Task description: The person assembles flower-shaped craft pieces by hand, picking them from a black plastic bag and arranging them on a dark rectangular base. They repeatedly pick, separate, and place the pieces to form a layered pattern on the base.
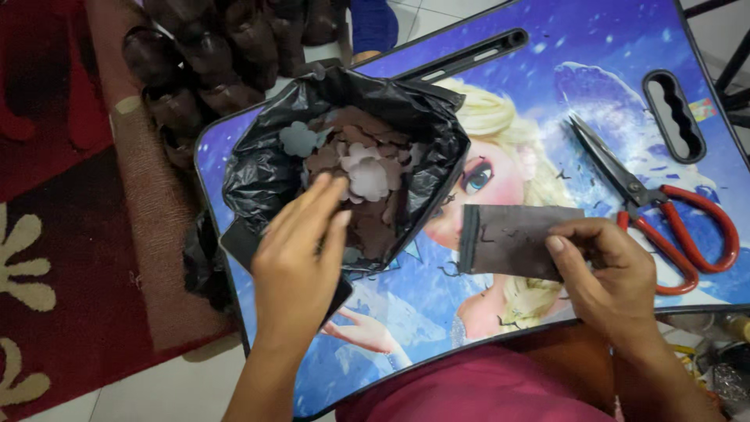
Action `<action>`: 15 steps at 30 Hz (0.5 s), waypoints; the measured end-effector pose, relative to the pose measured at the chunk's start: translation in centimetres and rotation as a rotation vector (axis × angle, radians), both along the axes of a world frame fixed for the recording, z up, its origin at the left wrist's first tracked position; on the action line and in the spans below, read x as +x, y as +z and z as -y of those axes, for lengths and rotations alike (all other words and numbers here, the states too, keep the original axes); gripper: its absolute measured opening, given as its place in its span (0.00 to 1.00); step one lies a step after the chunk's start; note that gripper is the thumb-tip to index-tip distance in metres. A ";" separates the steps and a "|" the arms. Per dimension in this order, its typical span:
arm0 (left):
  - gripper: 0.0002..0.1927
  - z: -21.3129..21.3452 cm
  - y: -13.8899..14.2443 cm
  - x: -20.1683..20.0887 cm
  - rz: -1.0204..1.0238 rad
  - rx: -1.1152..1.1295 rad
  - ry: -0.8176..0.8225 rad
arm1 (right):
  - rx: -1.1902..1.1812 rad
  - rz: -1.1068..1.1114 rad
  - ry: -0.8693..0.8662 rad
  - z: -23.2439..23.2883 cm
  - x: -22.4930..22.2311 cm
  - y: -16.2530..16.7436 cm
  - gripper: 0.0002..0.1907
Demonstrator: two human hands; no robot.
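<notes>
Blue and glossy, a small lap table [594,47] printed with a cartoon figure fills most of the view, its dark rim curving over a red patterned rug [47,258] and pale floor tiles [180,387]. On the table's far left part sits a crumpled black plastic bag [258,168], its mouth open on a heap of flat flower-shaped cutouts [367,176] in brown and greyish tones. The left hand [301,262] reaches into the bag's near edge, fingers extended and close together, tips resting among the cutouts; whether it grips one I cannot tell. To its right, well apart, the right hand [605,273] pinches the right end of a dull brown rectangular sheet [512,238] lying flat on the table. Just beyond that hand lie red-handled scissors [656,207], blades shut, with tiny dark scraps scattered around.
</notes>
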State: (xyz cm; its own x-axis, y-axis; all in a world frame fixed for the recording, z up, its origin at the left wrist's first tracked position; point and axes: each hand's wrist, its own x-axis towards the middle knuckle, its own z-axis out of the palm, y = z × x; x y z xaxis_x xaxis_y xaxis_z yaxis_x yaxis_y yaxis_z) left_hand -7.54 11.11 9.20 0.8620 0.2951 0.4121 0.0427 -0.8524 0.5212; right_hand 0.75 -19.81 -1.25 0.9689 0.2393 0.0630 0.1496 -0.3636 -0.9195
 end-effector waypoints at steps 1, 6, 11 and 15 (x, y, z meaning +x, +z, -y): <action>0.14 -0.4 -0.2 -1.1 0.003 0.028 0.070 | -0.028 -0.058 0.000 -0.2 0.0 0.6 0.07; 0.21 -4.8 -1.0 -3.5 -0.023 0.059 0.450 | -0.317 0.231 0.146 -1.8 1.6 5.5 0.11; 0.30 -9.4 -2.1 -1.9 -0.168 0.037 0.363 | -0.381 0.300 0.296 -8.9 9.0 7.3 0.24; 0.25 -10.2 -2.9 -0.4 -0.472 -0.048 0.342 | -0.467 0.589 0.468 -13.5 12.6 4.9 0.33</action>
State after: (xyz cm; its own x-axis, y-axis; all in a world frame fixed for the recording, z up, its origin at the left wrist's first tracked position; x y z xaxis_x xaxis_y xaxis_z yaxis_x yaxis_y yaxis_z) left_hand -7.95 21.30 6.28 0.8013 0.5981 -0.0144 0.5486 -0.7249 0.4166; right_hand 13.35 -6.28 3.61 0.6061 0.7292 0.3176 0.7795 -0.4652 -0.4195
